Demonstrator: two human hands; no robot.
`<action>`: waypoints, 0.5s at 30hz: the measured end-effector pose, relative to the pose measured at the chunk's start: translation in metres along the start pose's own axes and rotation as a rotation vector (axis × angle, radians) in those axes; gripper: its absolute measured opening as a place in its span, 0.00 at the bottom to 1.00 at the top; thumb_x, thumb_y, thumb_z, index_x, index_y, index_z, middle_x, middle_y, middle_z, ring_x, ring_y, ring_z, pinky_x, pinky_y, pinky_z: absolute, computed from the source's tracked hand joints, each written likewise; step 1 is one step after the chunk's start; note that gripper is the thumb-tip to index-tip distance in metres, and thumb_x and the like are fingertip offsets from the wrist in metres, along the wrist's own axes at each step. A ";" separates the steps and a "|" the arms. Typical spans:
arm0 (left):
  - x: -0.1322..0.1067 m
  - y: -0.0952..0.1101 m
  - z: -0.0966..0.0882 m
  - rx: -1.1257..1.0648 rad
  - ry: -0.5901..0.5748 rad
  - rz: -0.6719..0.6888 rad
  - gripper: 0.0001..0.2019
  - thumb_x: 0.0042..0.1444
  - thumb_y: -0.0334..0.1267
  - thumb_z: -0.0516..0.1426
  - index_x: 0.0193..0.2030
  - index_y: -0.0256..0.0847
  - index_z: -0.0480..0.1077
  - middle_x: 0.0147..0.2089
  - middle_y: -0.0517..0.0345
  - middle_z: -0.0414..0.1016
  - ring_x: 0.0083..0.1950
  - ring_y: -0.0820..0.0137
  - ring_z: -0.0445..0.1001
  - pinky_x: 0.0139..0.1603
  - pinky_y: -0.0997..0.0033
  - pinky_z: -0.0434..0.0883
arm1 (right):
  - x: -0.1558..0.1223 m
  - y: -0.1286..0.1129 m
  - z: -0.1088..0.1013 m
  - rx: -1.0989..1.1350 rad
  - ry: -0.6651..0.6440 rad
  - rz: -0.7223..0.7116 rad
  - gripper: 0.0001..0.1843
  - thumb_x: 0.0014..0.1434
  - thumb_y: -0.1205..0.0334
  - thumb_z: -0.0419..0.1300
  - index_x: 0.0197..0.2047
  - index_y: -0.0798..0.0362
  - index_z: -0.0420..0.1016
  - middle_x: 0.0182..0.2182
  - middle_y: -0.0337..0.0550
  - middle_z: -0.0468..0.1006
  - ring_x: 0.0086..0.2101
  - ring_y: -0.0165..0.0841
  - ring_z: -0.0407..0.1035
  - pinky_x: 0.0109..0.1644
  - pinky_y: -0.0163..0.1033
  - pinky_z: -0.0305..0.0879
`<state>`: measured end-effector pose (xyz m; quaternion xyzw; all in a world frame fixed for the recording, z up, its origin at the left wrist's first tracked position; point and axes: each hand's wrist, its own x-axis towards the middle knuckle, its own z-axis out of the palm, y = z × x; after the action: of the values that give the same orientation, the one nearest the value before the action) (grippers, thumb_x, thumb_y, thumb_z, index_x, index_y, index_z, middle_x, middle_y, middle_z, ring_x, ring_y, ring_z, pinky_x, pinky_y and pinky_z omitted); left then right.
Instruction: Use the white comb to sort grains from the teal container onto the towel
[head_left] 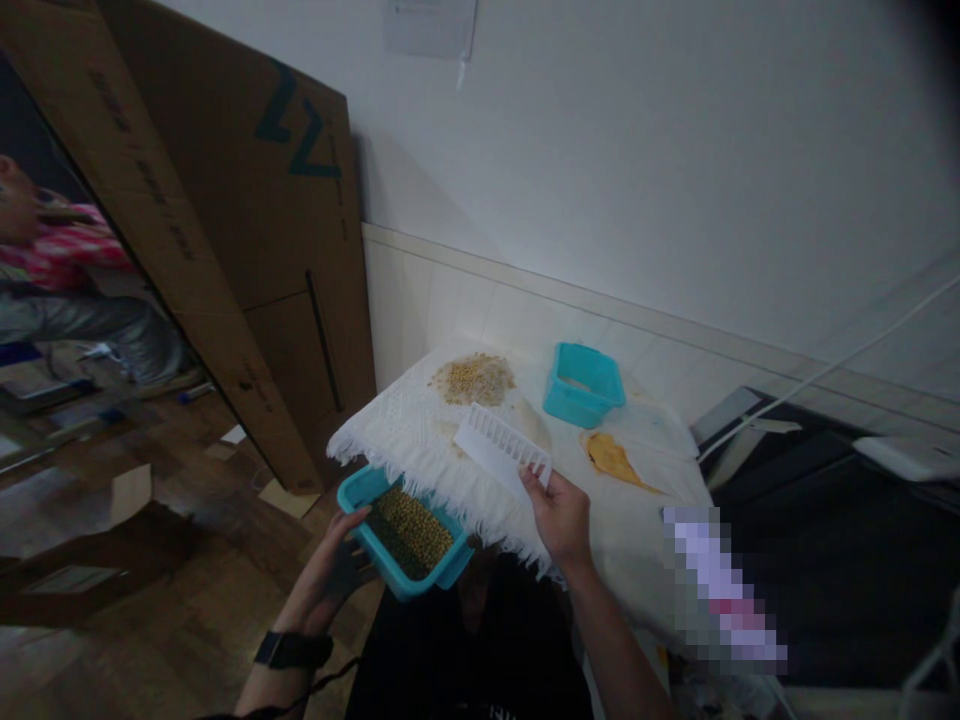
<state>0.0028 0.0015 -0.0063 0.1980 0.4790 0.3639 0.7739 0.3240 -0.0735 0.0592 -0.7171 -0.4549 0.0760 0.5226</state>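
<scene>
My left hand grips the left rim of a teal plastic basin, held tilted below the table's fringed edge. Inside it are yellow beans and smaller dark green ones. Between the thumb and fingers of my right hand is a white slotted plastic piece, with a row of openings along its far side. It hovers over or touches the white tablecloth; I cannot tell which. Just beyond it lies a loose pile of yellow beans and pale grains.
A second teal basin stands towards the wall, near a crumpled yellow-orange item. A tall cardboard box rises at the left, with a seated person beyond it. Black equipment and a white cable lie right.
</scene>
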 end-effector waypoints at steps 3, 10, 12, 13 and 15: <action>0.001 -0.001 0.000 0.001 0.005 0.005 0.28 0.60 0.48 0.74 0.65 0.50 0.74 0.51 0.47 0.87 0.46 0.55 0.86 0.49 0.53 0.83 | -0.002 -0.001 0.001 0.017 -0.001 0.007 0.37 0.67 0.26 0.61 0.34 0.53 0.89 0.31 0.52 0.90 0.33 0.46 0.84 0.38 0.43 0.77; 0.001 -0.001 -0.002 0.001 0.001 0.008 0.28 0.62 0.47 0.73 0.66 0.49 0.74 0.50 0.48 0.86 0.45 0.56 0.86 0.48 0.55 0.83 | 0.000 -0.001 0.002 0.034 0.044 -0.009 0.35 0.68 0.28 0.61 0.37 0.53 0.90 0.34 0.52 0.91 0.35 0.47 0.84 0.38 0.43 0.77; 0.000 0.000 -0.001 -0.003 0.003 0.013 0.28 0.59 0.48 0.74 0.64 0.49 0.75 0.50 0.49 0.86 0.46 0.55 0.86 0.48 0.56 0.83 | 0.005 -0.001 0.003 0.005 0.086 -0.023 0.36 0.69 0.28 0.60 0.39 0.54 0.90 0.34 0.53 0.91 0.35 0.48 0.84 0.38 0.43 0.76; -0.001 0.000 0.000 -0.004 0.006 0.013 0.29 0.58 0.48 0.75 0.64 0.49 0.75 0.50 0.49 0.86 0.46 0.55 0.86 0.48 0.55 0.83 | 0.008 -0.001 0.005 -0.013 0.095 -0.028 0.37 0.70 0.28 0.59 0.38 0.55 0.90 0.34 0.54 0.91 0.34 0.47 0.83 0.38 0.43 0.75; -0.001 0.001 0.001 -0.001 0.010 0.009 0.30 0.56 0.48 0.76 0.63 0.49 0.76 0.49 0.49 0.86 0.46 0.54 0.87 0.48 0.54 0.83 | 0.013 -0.002 0.010 -0.044 0.092 -0.036 0.39 0.70 0.27 0.58 0.37 0.55 0.90 0.32 0.55 0.90 0.32 0.46 0.82 0.37 0.42 0.74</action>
<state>0.0030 0.0011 -0.0044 0.1979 0.4819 0.3686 0.7699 0.3249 -0.0570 0.0613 -0.7228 -0.4449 0.0234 0.5282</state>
